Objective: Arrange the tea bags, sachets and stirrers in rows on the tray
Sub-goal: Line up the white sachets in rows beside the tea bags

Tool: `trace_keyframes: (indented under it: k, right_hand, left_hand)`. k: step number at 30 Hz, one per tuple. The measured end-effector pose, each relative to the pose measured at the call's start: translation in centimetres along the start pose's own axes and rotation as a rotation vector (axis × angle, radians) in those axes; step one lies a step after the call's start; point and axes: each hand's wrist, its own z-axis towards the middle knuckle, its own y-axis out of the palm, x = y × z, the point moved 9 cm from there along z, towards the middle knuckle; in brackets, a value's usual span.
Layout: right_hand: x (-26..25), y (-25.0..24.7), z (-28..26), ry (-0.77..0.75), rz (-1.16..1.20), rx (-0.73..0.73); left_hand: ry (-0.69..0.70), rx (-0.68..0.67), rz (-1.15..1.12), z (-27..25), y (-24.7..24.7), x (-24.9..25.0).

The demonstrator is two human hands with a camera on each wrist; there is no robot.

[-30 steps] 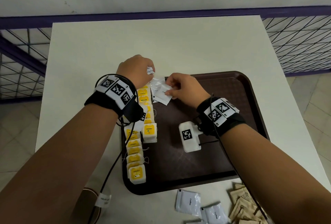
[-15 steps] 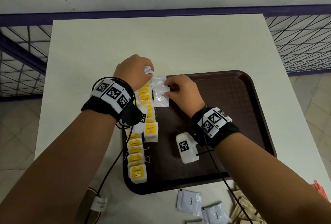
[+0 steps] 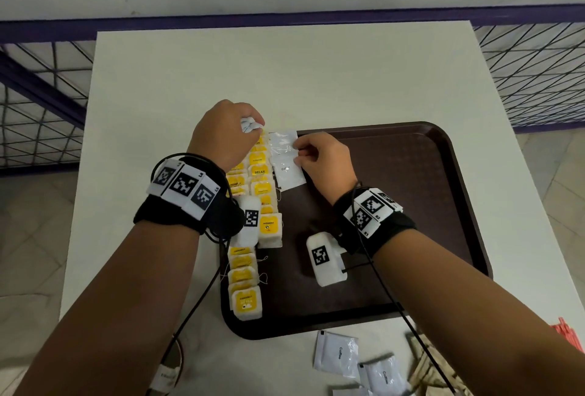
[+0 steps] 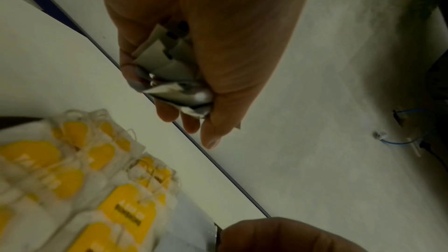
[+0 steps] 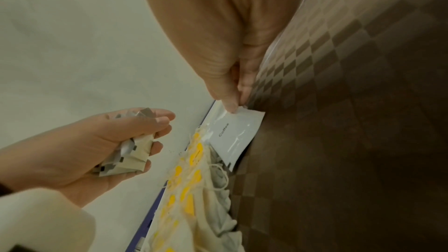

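A dark brown tray (image 3: pixel 443 193) lies on the white table. Two rows of yellow-labelled tea bags (image 3: pixel 253 221) run along its left side. Beside their far end a white coffee sachet (image 3: pixel 286 161) lies on the tray, and my right hand (image 3: pixel 319 158) pinches its right edge between thumb and fingertip (image 5: pixel 230 106). My left hand (image 3: pixel 228 133) hovers over the tray's far left corner, gripping a bunch of white sachets (image 4: pixel 169 72), also seen from the right wrist view as sachets (image 5: pixel 126 158) in the curled fingers.
Loose white coffee sachets (image 3: pixel 335 354) and brown sachets (image 3: pixel 427 370) lie on the table in front of the tray. Red stirrers (image 3: pixel 566 332) peek in at the right edge. The table (image 3: pixel 285 72) ends at purple railings behind and at both sides.
My right hand has swung the coffee sachet from a slanted lie to nearly straight beside the tea bag rows, shifting it slightly toward the tray's far edge. The left hand stays put.
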Motion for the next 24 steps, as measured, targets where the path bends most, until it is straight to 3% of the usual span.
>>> trace_keyframes:
  k: [24]
  right_hand:
    - [1.2, -0.1, -0.8, 0.104, -0.038, -0.023]
  left_hand:
    - [-0.018, 0.045, -0.070, -1.1, -0.6, -0.3]
